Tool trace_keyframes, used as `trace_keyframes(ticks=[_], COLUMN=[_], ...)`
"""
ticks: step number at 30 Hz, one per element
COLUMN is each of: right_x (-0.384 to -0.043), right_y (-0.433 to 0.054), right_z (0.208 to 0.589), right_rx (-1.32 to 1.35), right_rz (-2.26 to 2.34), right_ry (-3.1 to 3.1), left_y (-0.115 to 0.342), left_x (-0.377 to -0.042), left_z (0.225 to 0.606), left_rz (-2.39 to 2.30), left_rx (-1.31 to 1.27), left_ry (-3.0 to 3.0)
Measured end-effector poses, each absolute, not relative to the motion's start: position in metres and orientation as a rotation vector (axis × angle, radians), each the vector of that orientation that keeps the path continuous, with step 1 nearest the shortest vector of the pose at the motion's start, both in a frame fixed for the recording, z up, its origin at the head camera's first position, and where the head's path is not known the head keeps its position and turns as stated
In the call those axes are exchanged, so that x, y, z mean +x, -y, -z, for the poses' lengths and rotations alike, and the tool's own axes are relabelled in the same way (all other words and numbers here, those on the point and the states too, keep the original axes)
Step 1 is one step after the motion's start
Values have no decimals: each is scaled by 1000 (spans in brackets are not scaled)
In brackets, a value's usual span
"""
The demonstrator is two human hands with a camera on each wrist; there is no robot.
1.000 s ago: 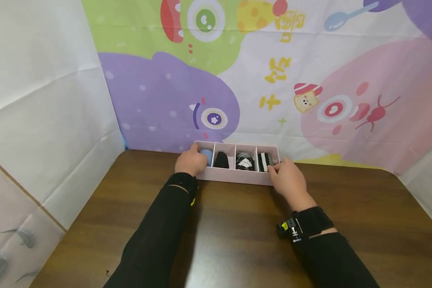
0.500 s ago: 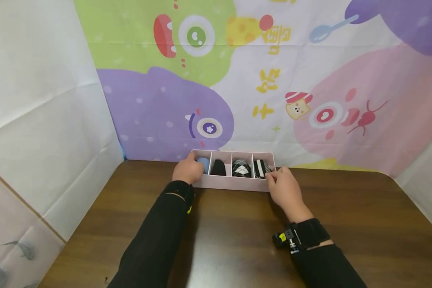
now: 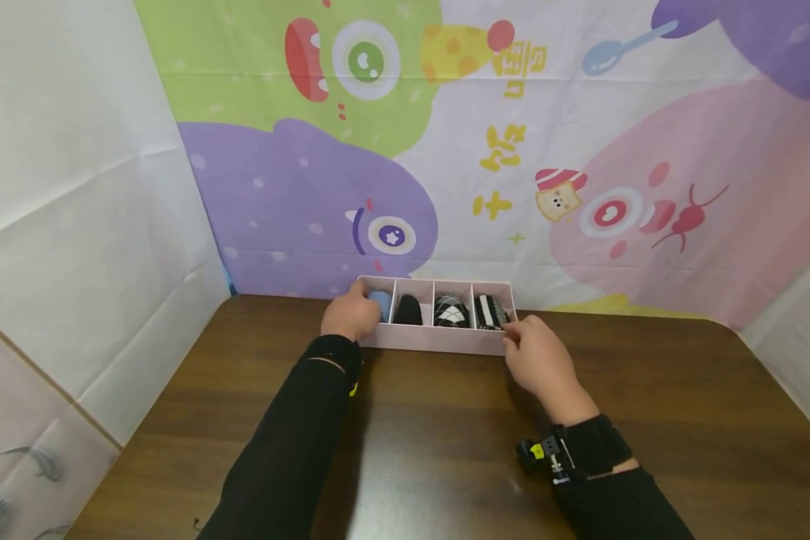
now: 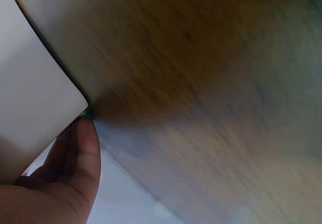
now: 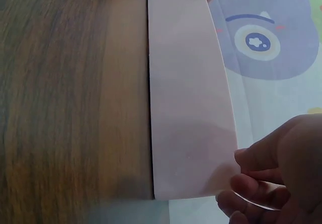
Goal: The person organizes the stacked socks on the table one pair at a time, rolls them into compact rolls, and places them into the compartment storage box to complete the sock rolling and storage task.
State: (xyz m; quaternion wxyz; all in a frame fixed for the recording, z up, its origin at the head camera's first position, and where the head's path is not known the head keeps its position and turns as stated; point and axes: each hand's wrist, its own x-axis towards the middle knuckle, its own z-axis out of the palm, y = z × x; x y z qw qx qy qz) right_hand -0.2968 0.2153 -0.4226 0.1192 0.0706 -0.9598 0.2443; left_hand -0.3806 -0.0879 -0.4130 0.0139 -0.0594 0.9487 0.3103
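A pale pink divided storage box (image 3: 439,339) stands at the table's back edge in the head view. Its compartments hold what look like rolled socks: light blue (image 3: 382,301), black (image 3: 408,310), black-and-white argyle (image 3: 451,312) and black-and-white striped (image 3: 489,312). My left hand (image 3: 351,312) grips the box's left end and partly covers the blue roll. At the opposite end, my right hand (image 3: 541,361) holds the front right corner between thumb and fingers. The right wrist view shows its fingertips (image 5: 243,182) against that corner; in the left wrist view, fingers (image 4: 86,143) curl along the box's end.
A brown wooden table (image 3: 432,450) extends in front of the box. Close behind it hangs a cartoon-printed cloth (image 3: 297,202), with a pale sheet (image 3: 94,187) on the left side. A small dark speck (image 3: 196,523) lies near the front left.
The head view has tilted and shifted slightly. Both hands stay at the box's ends, while the right thumb has slid from over the rim to the front corner.
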Motion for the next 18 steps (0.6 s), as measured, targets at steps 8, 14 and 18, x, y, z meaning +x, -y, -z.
trace_keyframes(ticks=[8, 14, 18], right_x=[-296, -296, -277], right_y=[-213, -210, -206], right_z=[422, 419, 414], right_rx=[209, 231, 268], right_rz=[-688, -754, -848], right_ry=[2822, 2836, 2811], left_y=[93, 98, 111], left_x=[-385, -384, -361], left_z=[417, 409, 399], left_rz=[-908, -697, -612], left_rx=[-142, 24, 211], left_ry=[-2941, -3129, -3342])
